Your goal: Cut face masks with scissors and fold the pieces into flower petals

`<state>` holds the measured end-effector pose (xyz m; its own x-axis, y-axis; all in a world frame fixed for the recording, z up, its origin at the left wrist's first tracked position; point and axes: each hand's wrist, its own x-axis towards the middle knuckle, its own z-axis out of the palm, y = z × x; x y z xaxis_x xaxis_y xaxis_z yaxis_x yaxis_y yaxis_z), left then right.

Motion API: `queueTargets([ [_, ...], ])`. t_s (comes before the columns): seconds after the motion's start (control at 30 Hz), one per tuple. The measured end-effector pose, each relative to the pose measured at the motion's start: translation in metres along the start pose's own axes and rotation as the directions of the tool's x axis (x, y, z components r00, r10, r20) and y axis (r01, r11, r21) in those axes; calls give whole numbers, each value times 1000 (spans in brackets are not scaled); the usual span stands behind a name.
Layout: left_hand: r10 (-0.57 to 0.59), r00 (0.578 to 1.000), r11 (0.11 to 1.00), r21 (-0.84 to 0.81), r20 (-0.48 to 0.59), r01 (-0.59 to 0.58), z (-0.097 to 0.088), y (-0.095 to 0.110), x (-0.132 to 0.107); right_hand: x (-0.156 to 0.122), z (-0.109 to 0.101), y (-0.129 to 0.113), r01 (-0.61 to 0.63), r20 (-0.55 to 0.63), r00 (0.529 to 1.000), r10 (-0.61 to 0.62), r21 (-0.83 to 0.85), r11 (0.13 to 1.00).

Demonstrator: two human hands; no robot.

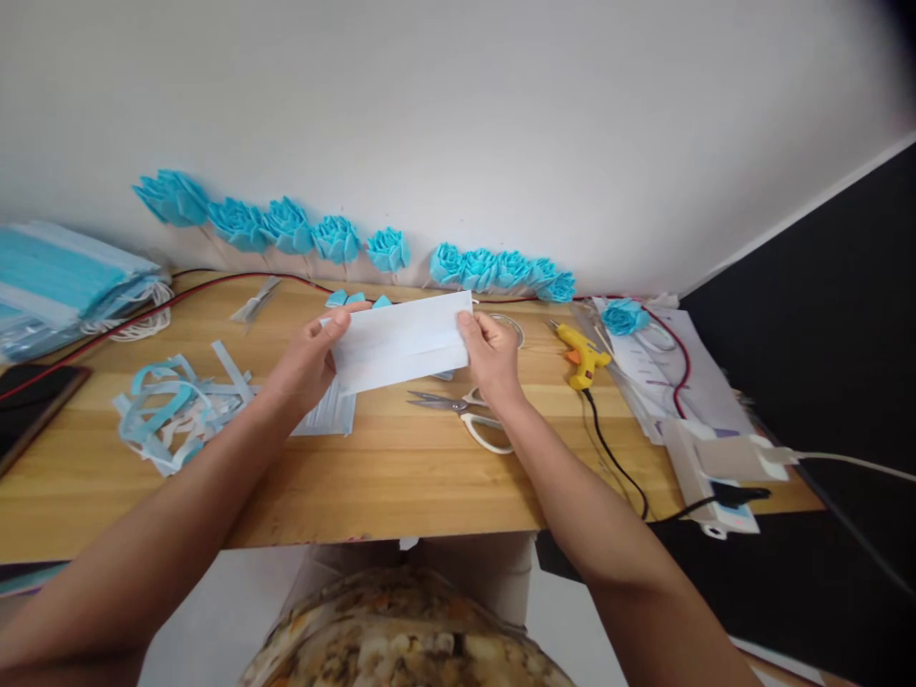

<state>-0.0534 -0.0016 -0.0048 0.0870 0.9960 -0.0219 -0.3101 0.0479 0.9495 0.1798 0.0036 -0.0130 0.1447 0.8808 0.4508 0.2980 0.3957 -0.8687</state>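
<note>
A pale, white-blue rectangular sheet, apparently face mask fabric [405,343], is stretched between my hands above the table. My left hand [311,358] pinches its left end, thumb on top. At the right end, my right hand [492,353] grips the sheet between thumb and fingers. Under the sheet lies a pleated light blue face mask piece [330,412], partly hidden. Scissors [462,405] with white handles rest partly spread just below my right hand. Small blue cut pieces [345,299] show behind the sheet's upper edge.
Blue fabric flowers [286,225] line the wall. Cut strips [168,410] lie left, near a face mask stack [64,272] and a phone [35,401]. A yellow glue gun [583,355], a loose flower [624,316], papers [705,372] and a power strip [705,477] with cables occupy the right.
</note>
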Motion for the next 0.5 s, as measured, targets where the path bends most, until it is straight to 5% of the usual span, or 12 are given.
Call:
queueTargets([
  [0.5,-92,992,993,66,-84,97,3,-4,-4,5,1,7,-236,-45,965,260,294,926],
])
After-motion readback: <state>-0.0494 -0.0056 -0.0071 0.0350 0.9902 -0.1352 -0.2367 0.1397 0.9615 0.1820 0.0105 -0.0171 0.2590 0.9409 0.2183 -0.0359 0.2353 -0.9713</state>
